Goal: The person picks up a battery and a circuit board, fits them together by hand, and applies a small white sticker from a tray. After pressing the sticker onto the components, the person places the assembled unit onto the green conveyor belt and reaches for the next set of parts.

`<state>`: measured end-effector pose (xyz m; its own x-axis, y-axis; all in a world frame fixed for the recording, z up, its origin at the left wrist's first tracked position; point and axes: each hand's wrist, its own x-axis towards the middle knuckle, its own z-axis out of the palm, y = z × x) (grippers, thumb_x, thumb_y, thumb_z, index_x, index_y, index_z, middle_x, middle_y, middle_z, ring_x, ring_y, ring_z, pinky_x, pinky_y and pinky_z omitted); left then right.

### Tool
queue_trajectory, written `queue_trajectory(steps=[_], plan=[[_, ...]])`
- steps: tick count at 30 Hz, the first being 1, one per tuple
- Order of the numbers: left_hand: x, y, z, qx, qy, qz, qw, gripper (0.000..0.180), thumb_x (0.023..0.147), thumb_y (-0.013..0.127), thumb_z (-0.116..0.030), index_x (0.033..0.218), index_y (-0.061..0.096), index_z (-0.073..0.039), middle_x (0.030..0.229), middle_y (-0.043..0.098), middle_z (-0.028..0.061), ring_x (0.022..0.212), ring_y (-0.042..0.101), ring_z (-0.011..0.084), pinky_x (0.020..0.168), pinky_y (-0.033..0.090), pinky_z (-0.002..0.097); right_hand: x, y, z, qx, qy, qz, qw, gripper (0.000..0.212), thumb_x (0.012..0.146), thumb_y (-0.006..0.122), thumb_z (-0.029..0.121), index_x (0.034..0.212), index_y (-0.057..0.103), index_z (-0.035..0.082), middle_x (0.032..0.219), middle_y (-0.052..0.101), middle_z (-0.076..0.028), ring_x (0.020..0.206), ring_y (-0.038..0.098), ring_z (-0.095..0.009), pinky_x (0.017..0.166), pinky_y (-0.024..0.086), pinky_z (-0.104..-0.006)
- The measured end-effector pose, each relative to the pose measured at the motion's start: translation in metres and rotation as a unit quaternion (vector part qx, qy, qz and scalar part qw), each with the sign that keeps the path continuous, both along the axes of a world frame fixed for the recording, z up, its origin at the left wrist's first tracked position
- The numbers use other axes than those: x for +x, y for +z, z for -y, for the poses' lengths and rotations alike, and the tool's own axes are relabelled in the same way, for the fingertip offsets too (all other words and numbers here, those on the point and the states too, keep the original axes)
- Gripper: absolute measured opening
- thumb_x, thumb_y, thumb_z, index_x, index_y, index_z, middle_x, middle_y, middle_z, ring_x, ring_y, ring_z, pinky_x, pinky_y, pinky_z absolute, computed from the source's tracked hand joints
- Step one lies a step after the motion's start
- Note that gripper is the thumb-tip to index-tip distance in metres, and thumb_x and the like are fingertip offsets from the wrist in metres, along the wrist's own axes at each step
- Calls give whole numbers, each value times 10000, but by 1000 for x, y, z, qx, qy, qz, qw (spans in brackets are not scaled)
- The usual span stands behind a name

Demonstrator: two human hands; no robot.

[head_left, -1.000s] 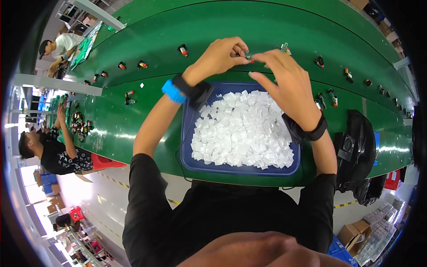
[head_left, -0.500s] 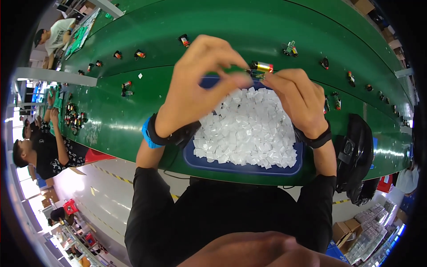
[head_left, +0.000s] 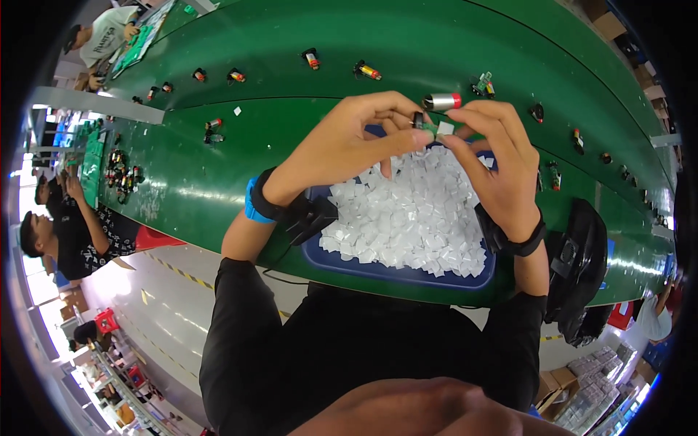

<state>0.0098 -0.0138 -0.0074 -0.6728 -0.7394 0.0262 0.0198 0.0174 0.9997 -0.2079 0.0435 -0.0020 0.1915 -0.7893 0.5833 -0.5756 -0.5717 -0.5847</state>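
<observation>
Over the far edge of a blue tray [head_left: 398, 277], my left hand [head_left: 349, 138] pinches a small green circuit board [head_left: 429, 129] with black parts on it. A silver, red and black battery-like cylinder [head_left: 442, 101] sits just beyond the board; whether wires join the two is too small to tell. My right hand [head_left: 502, 160] is closed at thumb and fingertips on a small white square piece [head_left: 446, 128], held against or very near the board. The tray is heaped with many white square pieces [head_left: 400, 211] like it.
Similar board-and-cylinder units [head_left: 369, 70] lie along the green bench [head_left: 291, 43], with a pile [head_left: 123, 176] at far left. A black bag [head_left: 578, 254] stands right of the tray. Co-workers [head_left: 65, 240] sit along the left side. Black devices [head_left: 311, 216] sit by my wrists.
My left hand has come lower, uncovering a unit on the bench behind it. The white square now shows between my right fingers and the board. The cylinder has turned and shifted slightly right.
</observation>
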Motion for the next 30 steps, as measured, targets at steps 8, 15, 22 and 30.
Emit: queue_trajectory(steps=[8, 15, 22, 30], plan=[[1, -3, -7, -38, -7, 42, 998, 297, 935, 705, -176, 1126, 608, 29, 869, 630, 62, 738, 634, 109, 533, 560, 249, -1, -6, -1, 85, 26, -10, 996, 158, 868, 686, -53, 1001, 614, -8, 1016, 609, -115, 813, 647, -196, 629, 562, -276], [4, 1, -8, -49, 24, 65, 996, 306, 940, 701, -199, 1125, 586, 16, 852, 618, 54, 719, 630, 93, 531, 562, 248, 1, 8, -12, 43, 7, -115, 992, 179, 857, 708, 8, 967, 567, 10, 970, 604, -112, 791, 644, -260, 656, 543, -329], [11, -5, 0, -148, 50, 35, 987, 304, 913, 727, -221, 1086, 591, -10, 775, 642, 53, 634, 609, 94, 530, 501, 266, -3, 7, 0, 38, -49, -100, 993, 330, 867, 680, -25, 1186, 603, 7, 1179, 627, -161, 983, 651, -294, 758, 542, -343], [11, 12, -11, -105, -14, 115, 988, 273, 958, 657, -122, 1191, 569, -11, 860, 551, 23, 773, 584, 77, 580, 550, 230, -8, 1, 5, -26, 29, -106, 994, 349, 785, 768, -29, 1105, 637, 11, 1163, 658, -124, 948, 643, -244, 771, 526, -327]])
